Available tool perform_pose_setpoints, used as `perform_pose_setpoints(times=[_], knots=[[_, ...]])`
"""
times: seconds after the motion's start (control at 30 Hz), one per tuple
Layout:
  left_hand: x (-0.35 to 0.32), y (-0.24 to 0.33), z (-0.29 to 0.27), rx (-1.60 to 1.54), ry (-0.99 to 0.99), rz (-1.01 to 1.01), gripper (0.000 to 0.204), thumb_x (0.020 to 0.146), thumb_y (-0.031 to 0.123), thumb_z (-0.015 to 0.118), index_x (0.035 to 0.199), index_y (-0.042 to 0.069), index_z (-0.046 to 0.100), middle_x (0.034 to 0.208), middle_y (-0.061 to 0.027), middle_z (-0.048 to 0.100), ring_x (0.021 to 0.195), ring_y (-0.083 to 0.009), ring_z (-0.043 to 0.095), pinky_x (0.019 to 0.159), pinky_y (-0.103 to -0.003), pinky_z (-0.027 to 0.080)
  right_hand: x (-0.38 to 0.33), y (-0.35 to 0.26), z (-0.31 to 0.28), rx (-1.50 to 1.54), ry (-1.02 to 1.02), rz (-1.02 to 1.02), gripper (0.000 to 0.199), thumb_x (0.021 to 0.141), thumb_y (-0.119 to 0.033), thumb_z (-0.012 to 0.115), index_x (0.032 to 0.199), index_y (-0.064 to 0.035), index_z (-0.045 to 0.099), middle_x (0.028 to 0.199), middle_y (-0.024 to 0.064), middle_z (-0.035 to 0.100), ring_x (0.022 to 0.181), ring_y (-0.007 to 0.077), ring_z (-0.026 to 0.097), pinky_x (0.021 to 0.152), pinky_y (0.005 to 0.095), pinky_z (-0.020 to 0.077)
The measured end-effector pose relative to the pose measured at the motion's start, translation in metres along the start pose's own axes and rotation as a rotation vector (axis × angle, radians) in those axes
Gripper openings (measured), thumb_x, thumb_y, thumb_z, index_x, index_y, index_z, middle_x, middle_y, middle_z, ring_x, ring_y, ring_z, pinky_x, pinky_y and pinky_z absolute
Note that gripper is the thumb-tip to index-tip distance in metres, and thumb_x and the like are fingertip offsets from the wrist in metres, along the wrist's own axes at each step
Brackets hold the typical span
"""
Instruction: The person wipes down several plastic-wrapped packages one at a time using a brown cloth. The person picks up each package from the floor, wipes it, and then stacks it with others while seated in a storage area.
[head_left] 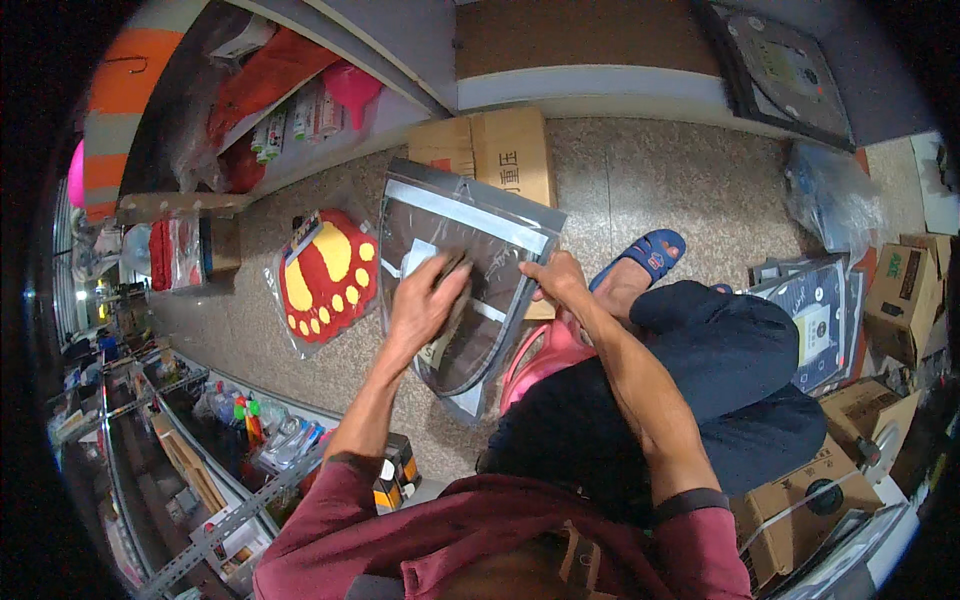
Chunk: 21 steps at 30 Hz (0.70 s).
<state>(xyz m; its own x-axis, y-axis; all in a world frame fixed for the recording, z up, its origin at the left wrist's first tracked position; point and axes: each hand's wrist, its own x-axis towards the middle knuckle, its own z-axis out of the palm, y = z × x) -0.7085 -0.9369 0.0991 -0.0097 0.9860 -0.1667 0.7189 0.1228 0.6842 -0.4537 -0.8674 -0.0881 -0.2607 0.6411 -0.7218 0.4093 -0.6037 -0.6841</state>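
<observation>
A dark brown mat (pixel 410 225) with a rounded end lies in a clear plastic bag in front of me, tilted and partly over a cardboard box. My right hand (pixel 560 280) pinches the bagged mat at its right edge. Over the middle of it, my left hand (pixel 430 300) is curled and slightly blurred. A small dark bit shows at its fingers, too smeared to name. White strips and a pale label show on the mat around this hand. On the floor to the left is a red foot-shaped mat (pixel 350 293) with yellow toes, also in clear plastic.
The cardboard box (pixel 515 150) stands beyond the bagged mat. A pink plastic stool (pixel 545 355) is under me. Shelves with small goods (pixel 250 430) run along the left. Cartons (pixel 800 510) and flat packaged goods (pixel 825 310) crowd the right. Clear plastic wrapping (pixel 830 200) lies at the far right.
</observation>
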Motion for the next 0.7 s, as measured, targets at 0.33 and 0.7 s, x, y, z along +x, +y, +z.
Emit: perform_pose_setpoints(times=[0.33,0.7], knots=[[0.161,-0.092,0.109,0.583,-0.073,0.364,0.049,0.118,0.034,0.076,0.166,0.028,0.066,0.134,-0.019,0.069,0.103,-0.0449,0.085,0.076,-0.06,0.069,0.026,-0.009,0.035,0.159,0.03,-0.03,0.052,0.106,-0.047,0.093,0.103,0.0041,0.08,0.083,0.0153,0.078,0.065,0.0281,0.076,0.058,0.0463,0.0616],[0.27,-0.373,-0.154,0.618,0.354,-0.317,0.051,0.125,0.044,0.063,0.163,0.011,0.069,0.142,-0.0319,0.083,0.124,-0.0575,0.082,0.106,-0.067,0.065,0.045,-0.027,0.053,0.201,-0.035,0.042,0.046,0.104,-0.038,0.091,0.106,0.0068,0.083,0.085,0.0132,0.08,0.063,0.0219,0.074,0.059,0.0426,0.0588]])
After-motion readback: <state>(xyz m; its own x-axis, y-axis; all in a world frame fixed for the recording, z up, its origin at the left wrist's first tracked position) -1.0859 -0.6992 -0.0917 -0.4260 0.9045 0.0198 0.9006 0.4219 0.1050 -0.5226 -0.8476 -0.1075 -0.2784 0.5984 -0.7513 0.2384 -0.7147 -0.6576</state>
